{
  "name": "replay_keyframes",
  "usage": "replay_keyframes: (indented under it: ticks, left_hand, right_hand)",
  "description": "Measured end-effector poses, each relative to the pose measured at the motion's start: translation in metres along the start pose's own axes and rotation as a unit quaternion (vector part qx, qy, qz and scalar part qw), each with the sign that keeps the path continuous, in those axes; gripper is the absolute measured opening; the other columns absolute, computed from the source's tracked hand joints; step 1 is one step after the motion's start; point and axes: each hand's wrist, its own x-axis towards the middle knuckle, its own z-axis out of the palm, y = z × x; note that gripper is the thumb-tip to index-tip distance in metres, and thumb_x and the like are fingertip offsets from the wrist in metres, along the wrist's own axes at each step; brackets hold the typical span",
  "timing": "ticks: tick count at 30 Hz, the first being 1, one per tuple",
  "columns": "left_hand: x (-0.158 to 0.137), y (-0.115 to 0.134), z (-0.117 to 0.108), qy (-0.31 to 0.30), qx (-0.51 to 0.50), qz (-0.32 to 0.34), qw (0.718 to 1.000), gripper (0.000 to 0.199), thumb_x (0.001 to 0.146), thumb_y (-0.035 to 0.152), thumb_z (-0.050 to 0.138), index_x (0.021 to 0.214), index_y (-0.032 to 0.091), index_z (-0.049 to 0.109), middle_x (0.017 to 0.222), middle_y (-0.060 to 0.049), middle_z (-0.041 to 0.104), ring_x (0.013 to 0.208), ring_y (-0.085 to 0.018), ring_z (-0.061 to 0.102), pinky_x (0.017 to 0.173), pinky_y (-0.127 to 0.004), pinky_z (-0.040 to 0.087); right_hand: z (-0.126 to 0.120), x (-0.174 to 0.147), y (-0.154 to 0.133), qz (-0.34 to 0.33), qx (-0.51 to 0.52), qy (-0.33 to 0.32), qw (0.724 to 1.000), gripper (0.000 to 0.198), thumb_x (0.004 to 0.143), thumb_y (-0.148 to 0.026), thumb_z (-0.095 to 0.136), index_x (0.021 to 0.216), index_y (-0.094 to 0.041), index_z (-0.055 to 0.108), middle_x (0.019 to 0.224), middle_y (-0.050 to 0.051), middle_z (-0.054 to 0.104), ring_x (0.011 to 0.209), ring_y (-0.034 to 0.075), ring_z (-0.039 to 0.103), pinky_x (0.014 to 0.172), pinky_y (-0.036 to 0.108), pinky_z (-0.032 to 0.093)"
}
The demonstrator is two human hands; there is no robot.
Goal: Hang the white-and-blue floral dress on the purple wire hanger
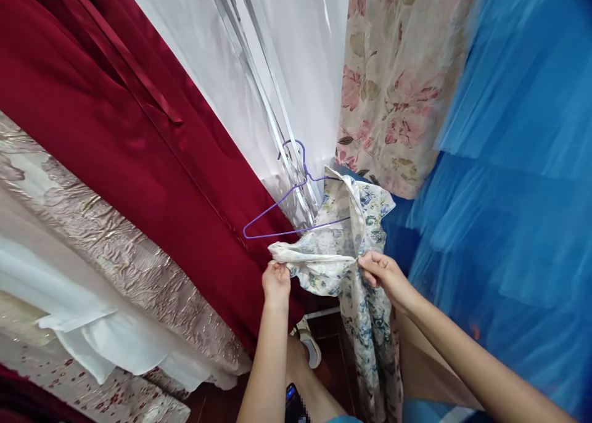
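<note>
A white dress with a blue and yellow floral print (370,306) hangs partly on a purple hanger (272,233). One shoulder of the dress lies over the hanger's right arm; the left arm of the hanger is bare. My left hand (276,281) is closed on the dress's left shoulder edge, just below the hanger. At the front opening, my right hand (382,272) pinches the edge of the fabric between thumb and fingers. The hanger's hook (296,145) lies against white straps.
A dark red gown (152,145) and a lace garment (152,256) hang on the left. Behind the hanger are white cloth (305,59) and pale straps (259,59). A floral garment (393,90) and a blue tulle dress (513,195) hang to the right. Below is a shoe (312,349).
</note>
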Motion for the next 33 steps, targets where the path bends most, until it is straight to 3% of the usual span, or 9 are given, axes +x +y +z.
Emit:
replay_keyframes:
  ticks: [5,12,16,20,23,27,29,31,33]
  left_hand:
    - [-0.039,-0.035,0.008,-0.036,0.030,-0.046,0.998,0.019,0.086,0.023,0.067,0.075,0.015,0.054,0.070,0.001,0.053,0.070,-0.012,0.059,0.076,-0.027,0.052]
    - [-0.097,-0.035,0.049,-0.194,0.136,0.052,0.970,0.024,0.088,0.039,0.069,0.091,0.016,0.063,0.084,-0.002,0.058,0.079,-0.012,0.055,0.078,-0.023,0.046]
    - [-0.125,-0.026,0.053,-0.255,0.274,0.132,0.918,0.022,0.095,0.039,0.059,0.092,0.018,0.062,0.081,-0.001,0.057,0.078,-0.013,0.054,0.073,-0.021,0.044]
    - [-0.147,-0.016,0.056,-0.342,0.336,0.135,0.867,0.018,0.098,0.034,0.054,0.094,0.018,0.062,0.087,-0.003,0.060,0.083,-0.016,0.057,0.077,-0.026,0.047]
    - [-0.168,-0.010,0.063,-0.458,0.386,0.134,0.790,0.016,0.098,0.027,0.053,0.093,0.019,0.065,0.093,-0.006,0.065,0.091,-0.019,0.061,0.087,-0.031,0.048]
    - [-0.191,-0.001,0.068,-0.549,0.456,0.162,0.681,0.012,0.094,0.020,0.058,0.100,0.021,0.067,0.097,-0.006,0.069,0.100,-0.023,0.063,0.099,-0.037,0.045]
    - [-0.191,0.004,0.066,-0.529,0.448,0.159,0.702,0.028,0.093,0.020,0.058,0.121,0.023,0.061,0.106,-0.007,0.069,0.105,-0.022,0.063,0.101,-0.036,0.044]
    - [-0.182,0.010,0.060,-0.479,0.416,0.159,0.757,0.046,0.095,0.023,0.057,0.139,0.023,0.046,0.118,-0.009,0.066,0.111,-0.023,0.061,0.103,-0.037,0.044]
    - [-0.166,0.012,0.052,-0.454,0.387,0.144,0.789,0.052,0.097,0.029,0.054,0.145,0.023,0.037,0.122,-0.011,0.064,0.115,-0.024,0.060,0.104,-0.038,0.043]
  right_hand:
    - [-0.054,-0.001,0.016,0.010,-0.009,0.098,0.995,0.041,0.082,-0.055,0.071,0.070,-0.022,0.049,0.050,-0.007,0.044,0.046,0.010,0.030,0.048,0.025,0.021]
    - [-0.088,-0.004,0.061,0.058,-0.108,0.154,0.980,0.047,0.071,-0.059,0.076,0.060,-0.021,0.050,0.050,-0.005,0.047,0.045,0.010,0.035,0.046,0.025,0.026]
    - [-0.074,-0.012,0.070,0.042,-0.170,0.178,0.968,0.042,0.064,-0.056,0.082,0.067,-0.021,0.059,0.058,-0.001,0.055,0.055,0.017,0.048,0.052,0.029,0.037]
    - [-0.039,-0.023,0.037,-0.006,-0.195,0.141,0.971,0.035,0.078,-0.057,0.072,0.082,-0.022,0.066,0.076,0.001,0.064,0.076,0.021,0.057,0.075,0.034,0.046]
    - [-0.014,-0.032,0.005,0.004,-0.142,-0.001,0.990,0.044,0.085,-0.065,0.060,0.077,-0.023,0.070,0.082,0.004,0.069,0.087,0.025,0.061,0.086,0.038,0.048]
    - [0.006,-0.043,-0.015,0.121,0.020,-0.033,0.992,0.050,0.065,-0.074,0.074,0.066,-0.025,0.067,0.067,0.003,0.066,0.089,0.027,0.065,0.083,0.036,0.052]
    - [0.012,-0.050,-0.015,0.192,0.080,-0.051,0.977,0.058,0.071,-0.080,0.062,0.060,-0.023,0.063,0.058,0.004,0.062,0.079,0.027,0.067,0.074,0.037,0.054]
    - [0.015,-0.056,-0.016,0.249,0.130,-0.092,0.955,0.064,0.079,-0.081,0.051,0.061,-0.021,0.063,0.057,0.006,0.063,0.070,0.027,0.067,0.067,0.037,0.054]
    - [0.016,-0.061,-0.021,0.282,0.173,-0.146,0.932,0.052,0.076,-0.069,0.065,0.068,-0.017,0.068,0.064,0.008,0.068,0.067,0.024,0.068,0.064,0.033,0.054]
